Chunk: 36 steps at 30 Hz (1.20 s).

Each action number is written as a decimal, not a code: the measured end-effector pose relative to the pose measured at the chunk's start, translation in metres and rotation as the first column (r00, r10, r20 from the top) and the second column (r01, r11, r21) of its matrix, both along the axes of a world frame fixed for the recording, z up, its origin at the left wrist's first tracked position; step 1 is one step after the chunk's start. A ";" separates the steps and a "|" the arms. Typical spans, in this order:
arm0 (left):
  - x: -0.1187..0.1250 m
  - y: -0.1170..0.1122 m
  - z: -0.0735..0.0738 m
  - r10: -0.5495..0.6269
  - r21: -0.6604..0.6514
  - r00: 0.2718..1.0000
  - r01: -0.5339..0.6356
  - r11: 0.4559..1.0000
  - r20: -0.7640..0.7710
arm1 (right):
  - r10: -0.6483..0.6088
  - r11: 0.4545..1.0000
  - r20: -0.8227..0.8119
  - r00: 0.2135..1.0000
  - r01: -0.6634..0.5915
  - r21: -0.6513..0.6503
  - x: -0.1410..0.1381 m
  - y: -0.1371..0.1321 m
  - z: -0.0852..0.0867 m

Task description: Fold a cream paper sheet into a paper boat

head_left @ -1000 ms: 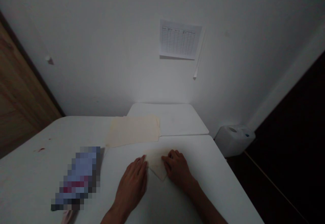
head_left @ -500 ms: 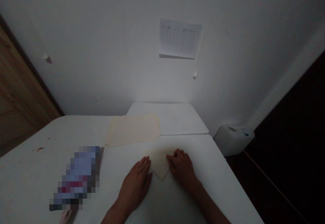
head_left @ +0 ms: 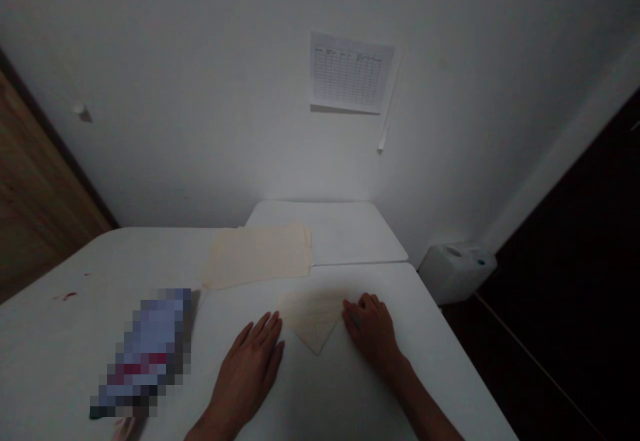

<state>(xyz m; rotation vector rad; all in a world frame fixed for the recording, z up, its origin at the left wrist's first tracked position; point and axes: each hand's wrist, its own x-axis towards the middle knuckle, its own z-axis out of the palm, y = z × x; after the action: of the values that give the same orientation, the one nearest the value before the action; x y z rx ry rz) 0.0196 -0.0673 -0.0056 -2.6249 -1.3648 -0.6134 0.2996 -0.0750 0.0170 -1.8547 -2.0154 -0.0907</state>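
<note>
The 2 forearms are cut off by the lower border, and the large blocks of pixels hide what the blue-grey object (head_left: 150,338) at the left really is. The print on the wall paper (head_left: 347,71) is too small for reading. The far edge of the small cream sheet (head_left: 316,318) is hard to make out, because its colour is almost the same as the white table (head_left: 323,401). This sheet lies flat between the 2 hands, thin and pale, with faint lines across it and 1 clear corner pointing toward the person; if it is cloth or paper, I cannot tell. The left hand (head_left: 249,368) rests flat just beside it, fingers extended, grasping nothing. The right hand (head_left: 373,331) has curled fingers at the right edge of the sheet — whether they pinch it, I cannot tell. A larger cream sheet (head_left: 257,256) lies farther back.
</note>
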 end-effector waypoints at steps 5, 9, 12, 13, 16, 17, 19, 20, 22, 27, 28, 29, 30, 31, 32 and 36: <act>0.002 0.006 0.002 0.012 -0.032 0.997 -0.009 0.999 0.077 | -0.009 0.999 -0.112 0.994 0.013 0.034 0.005 0.002 -0.006; -0.001 0.019 0.011 0.019 -0.098 0.980 0.001 0.995 0.200 | 0.024 0.998 -0.294 0.956 -0.004 0.069 0.019 0.009 -0.015; -0.003 0.031 0.022 0.054 -0.116 0.946 -0.018 0.993 0.319 | 0.074 0.992 -0.385 0.920 -0.028 0.122 0.028 0.018 -0.016; -0.003 0.036 0.025 0.063 -0.119 0.938 -0.023 0.993 0.341 | 0.090 0.989 -0.394 0.915 -0.036 0.142 0.030 0.021 -0.014; -0.001 0.055 0.031 0.003 -0.121 0.934 0.043 0.992 0.358 | 0.164 0.979 -0.380 0.910 -0.103 0.174 0.028 0.033 -0.002; 0.000 0.062 0.032 -0.056 -0.128 0.935 0.107 0.986 0.351 | 0.201 0.975 -0.367 0.908 -0.151 0.160 0.026 0.037 0.002; 0.003 0.075 0.031 -0.143 -0.158 0.937 0.201 0.967 0.318 | 0.275 0.961 -0.328 0.904 -0.252 0.110 0.020 0.044 0.011; 0.004 0.080 0.031 -0.159 -0.172 0.942 0.216 0.961 0.296 | 0.311 0.950 -0.301 0.902 -0.307 0.061 0.017 0.048 0.015; 0.006 0.088 0.030 -0.170 -0.215 0.959 0.219 0.952 0.228 | 0.360 0.923 -0.241 0.901 -0.381 -0.045 0.011 0.052 0.021; 0.007 0.090 0.029 -0.171 -0.264 0.972 0.210 0.941 0.163 | 0.381 0.899 -0.132 0.915 -0.400 -0.176 0.006 0.058 0.027; 0.007 0.089 0.028 -0.165 -0.269 0.970 0.210 0.940 0.181 | 0.377 0.901 -0.116 0.919 -0.393 -0.186 0.005 0.059 0.028; 0.008 0.089 0.027 -0.157 -0.281 0.966 0.211 0.936 0.203 | 0.373 0.901 -0.102 0.922 -0.386 -0.199 0.006 0.060 0.028; 0.008 0.089 0.025 -0.144 -0.299 0.963 0.210 0.931 0.227 | 0.368 0.901 -0.092 0.925 -0.380 -0.209 0.006 0.061 0.028; 0.008 0.088 0.024 -0.125 -0.321 0.960 0.204 0.925 0.250 | 0.367 0.902 -0.087 0.926 -0.377 -0.212 0.006 0.062 0.027; 0.009 0.088 0.022 -0.101 -0.346 0.959 0.193 0.918 0.265 | 0.368 0.901 -0.086 0.926 -0.378 -0.213 0.006 0.063 0.027; 0.011 0.086 0.021 -0.016 -0.416 0.963 0.131 0.900 0.269 | 0.367 0.893 -0.120 0.923 -0.385 -0.232 0.008 0.065 0.023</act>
<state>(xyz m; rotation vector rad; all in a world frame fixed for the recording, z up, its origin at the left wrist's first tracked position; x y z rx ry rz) 0.0304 0.0190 0.0152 -3.0437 -1.6460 -0.7662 0.3079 -0.0098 0.0399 -1.5347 -2.3823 0.3535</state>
